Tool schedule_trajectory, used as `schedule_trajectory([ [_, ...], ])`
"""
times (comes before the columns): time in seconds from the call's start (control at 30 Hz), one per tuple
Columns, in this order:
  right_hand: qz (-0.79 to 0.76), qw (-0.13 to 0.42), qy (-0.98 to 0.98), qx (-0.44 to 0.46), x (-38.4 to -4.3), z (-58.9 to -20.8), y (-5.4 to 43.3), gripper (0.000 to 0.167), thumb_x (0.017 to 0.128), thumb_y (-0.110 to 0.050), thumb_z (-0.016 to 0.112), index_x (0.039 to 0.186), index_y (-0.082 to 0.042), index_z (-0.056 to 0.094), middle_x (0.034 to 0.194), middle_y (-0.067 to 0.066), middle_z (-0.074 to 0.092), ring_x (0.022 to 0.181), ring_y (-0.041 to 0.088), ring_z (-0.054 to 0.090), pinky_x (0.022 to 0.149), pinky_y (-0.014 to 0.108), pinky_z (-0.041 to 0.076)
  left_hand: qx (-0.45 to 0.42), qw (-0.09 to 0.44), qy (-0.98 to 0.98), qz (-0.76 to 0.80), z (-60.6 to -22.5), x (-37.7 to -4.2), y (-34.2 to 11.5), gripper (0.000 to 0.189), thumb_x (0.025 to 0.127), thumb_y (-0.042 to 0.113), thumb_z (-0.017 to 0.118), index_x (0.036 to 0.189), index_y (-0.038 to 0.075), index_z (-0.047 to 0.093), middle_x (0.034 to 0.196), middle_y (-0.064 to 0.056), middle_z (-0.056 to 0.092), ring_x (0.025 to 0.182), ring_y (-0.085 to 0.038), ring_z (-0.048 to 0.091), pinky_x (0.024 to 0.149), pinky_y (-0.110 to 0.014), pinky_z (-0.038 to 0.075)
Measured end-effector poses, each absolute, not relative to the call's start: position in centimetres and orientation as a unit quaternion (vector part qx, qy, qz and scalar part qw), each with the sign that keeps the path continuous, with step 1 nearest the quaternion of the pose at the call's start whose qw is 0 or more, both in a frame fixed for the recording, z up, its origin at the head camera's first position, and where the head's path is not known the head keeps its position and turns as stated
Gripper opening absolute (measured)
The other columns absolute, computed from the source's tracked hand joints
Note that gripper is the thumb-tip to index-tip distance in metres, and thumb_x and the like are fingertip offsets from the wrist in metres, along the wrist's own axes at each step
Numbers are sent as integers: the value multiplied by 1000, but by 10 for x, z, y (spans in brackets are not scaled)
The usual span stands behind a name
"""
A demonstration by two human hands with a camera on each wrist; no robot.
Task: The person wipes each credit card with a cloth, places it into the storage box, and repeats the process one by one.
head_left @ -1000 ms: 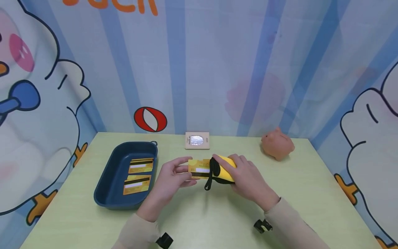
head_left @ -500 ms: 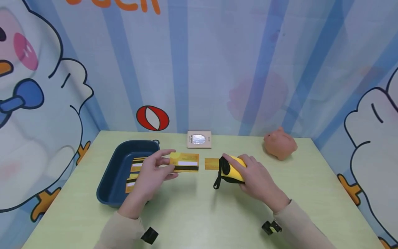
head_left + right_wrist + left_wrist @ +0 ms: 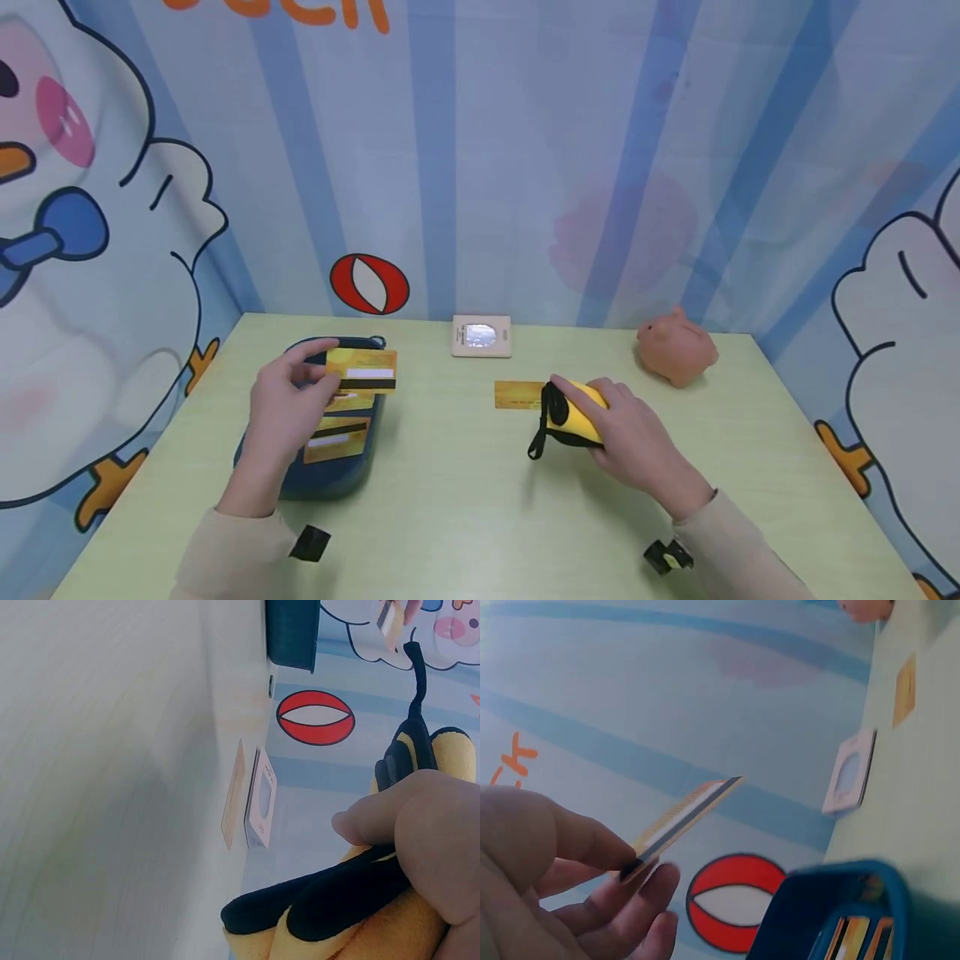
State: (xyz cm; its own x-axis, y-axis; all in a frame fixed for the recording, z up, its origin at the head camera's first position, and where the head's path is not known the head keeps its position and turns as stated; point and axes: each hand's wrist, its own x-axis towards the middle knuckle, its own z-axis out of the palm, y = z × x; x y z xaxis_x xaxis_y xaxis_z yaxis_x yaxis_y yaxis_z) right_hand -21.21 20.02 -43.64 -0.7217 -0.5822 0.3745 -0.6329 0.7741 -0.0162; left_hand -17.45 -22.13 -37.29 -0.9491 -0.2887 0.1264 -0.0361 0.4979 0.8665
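Observation:
My left hand (image 3: 281,408) pinches a yellow bank card (image 3: 363,363) with a dark magnetic stripe, thumb against fingers. The card is held over the dark blue tray (image 3: 330,487), where more striped cards (image 3: 335,442) lie in two groups, partly covered by the hand and card in the head view. On the right, my right hand (image 3: 641,437) grips a soft yellow-and-black pouch (image 3: 581,417) with a black loop strap, above the table. Another yellow card (image 3: 517,394) lies flat on the table behind the pouch, which overlaps its right end in the head view.
A small pale pink case (image 3: 481,337) with a shiny oval window lies at the table's back edge. A pink pig figure (image 3: 677,347) stands at the back right. Behind the table hangs a striped blue cloth (image 3: 495,167) with printed cartoon figures.
My left hand has drawn the card leftward, away from the pouch, to over the tray. My right hand has shifted slightly right with the pouch, exposing the card on the table.

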Motion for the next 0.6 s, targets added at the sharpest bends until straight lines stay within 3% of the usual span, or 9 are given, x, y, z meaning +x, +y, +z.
schedule_trajectory([
  [0.13, 73, 178, -925, 328, -211, -435, 200, 107, 70, 6, 83, 163, -27, 40, 121, 16, 61, 95, 32, 61, 71, 45, 55, 104, 129, -885, -435, -379, -176, -238, 46, 103, 15, 61, 149, 12, 60, 114, -23, 73, 94, -32, 70, 73, -32, 58],
  [0.3, 73, 177, -926, 327, -210, -435, 200, 107, 70, 7, 82, 163, -27, 41, 119, 16, 61, 94, 32, 61, 71, 45, 55, 114, 81, -903, -407, -395, -178, -256, 46, 103, 11, 59, 148, 4, 56, 117, -27, 73, 96, -37, 74, 82, -47, 61],
  [0.6, 71, 177, -924, 332, -210, -436, 199, 106, 72, 5, 83, 163, -27, 39, 117, 15, 61, 89, 30, 59, 68, 42, 53, 121, -4, -920, -373, -415, -179, -268, 45, 100, 1, 61, 144, -4, 55, 103, -23, 68, 85, -29, 65, 64, -32, 51],
])
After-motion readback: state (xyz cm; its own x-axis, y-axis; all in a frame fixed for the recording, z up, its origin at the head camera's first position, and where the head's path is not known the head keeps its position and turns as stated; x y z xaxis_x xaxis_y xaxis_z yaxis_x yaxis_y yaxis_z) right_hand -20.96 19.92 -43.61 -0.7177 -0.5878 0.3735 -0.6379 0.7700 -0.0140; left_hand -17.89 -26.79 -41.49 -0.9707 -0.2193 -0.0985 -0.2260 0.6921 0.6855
